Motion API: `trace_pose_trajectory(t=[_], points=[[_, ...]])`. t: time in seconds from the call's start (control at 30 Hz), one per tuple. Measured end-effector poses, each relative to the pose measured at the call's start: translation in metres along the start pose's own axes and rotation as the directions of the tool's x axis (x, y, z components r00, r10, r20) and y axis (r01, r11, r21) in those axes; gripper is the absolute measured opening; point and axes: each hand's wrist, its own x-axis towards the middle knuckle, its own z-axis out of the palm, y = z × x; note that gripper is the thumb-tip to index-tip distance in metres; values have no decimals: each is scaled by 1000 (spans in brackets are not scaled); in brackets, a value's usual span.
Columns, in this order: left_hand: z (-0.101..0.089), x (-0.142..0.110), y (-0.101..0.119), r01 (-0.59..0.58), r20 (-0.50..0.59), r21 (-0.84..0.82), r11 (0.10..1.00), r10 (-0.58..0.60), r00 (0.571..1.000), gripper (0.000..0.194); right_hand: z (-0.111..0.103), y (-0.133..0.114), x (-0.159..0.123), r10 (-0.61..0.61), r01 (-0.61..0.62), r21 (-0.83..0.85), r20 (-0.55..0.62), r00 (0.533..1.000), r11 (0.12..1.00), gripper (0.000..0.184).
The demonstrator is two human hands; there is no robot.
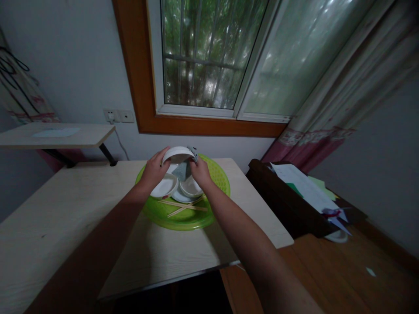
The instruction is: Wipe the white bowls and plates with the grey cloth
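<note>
Over a round green tray (180, 224) I hold a white bowl (178, 151), tipped up on its side. My left hand (155, 171) grips its left rim. At the other side my right hand (200, 171) is closed on a grey cloth (183, 171), which hangs down in front of the bowl and shows again at its upper right edge. Beneath my hands, a white bowl (164, 186) and another white bowl (190, 187) sit on the tray, with a white plate (180, 196) partly under them. Several wooden chopsticks (183, 206) lie crossed at the tray's near side.
The tray stands on a pale wooden table (81, 205). A raised shelf (65, 135) is at the left. Right of the table, a dark brown box or furniture piece (281, 196) carries papers (307, 187). Behind are a window (209, 56) and a curtain (324, 96).
</note>
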Motion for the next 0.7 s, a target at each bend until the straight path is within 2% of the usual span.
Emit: trace_pose_trajectory(t=[0.13,0.3,0.5,0.7], points=[[4,-1,-2,102,53,-51,993,-100,994,60,2,2,0,9,-9,29,-2,1000,1000,28],[3,-2,-2,161,70,-89,983,-155,985,52,1,0,-2,-28,30,-51,31,999,998,29],[-2,-2,3,78,79,-64,995,-73,994,63,-6,-9,-6,-106,113,-168,48,993,979,43],[-2,-4,3,-18,118,100,995,6,993,72,-14,-20,-10,-134,153,-285,84,987,946,58]])
